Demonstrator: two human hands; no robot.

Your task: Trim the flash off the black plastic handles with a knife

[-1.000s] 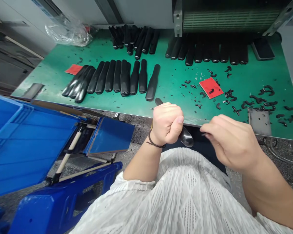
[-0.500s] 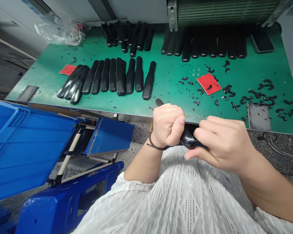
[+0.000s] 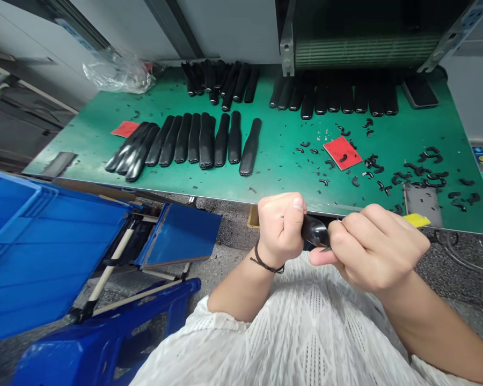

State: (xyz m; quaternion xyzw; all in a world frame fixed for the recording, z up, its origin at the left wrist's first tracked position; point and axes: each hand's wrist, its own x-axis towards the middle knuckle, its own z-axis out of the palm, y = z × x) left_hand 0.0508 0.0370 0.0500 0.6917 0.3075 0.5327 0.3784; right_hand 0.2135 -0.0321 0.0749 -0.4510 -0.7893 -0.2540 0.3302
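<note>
Green bench beyond, left hand clutching a glossy black handle (rubbery-looking).

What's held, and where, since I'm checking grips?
The left hand fists a black handle by its shaft, rounded end out; the right hand holds a yellow knife by its handle.

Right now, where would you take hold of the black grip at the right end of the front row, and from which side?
Probably around its middle, coming from the right: the black grip lies tilted at the row's end with open green mat on that side, while the next grip sits close on its left.
</note>
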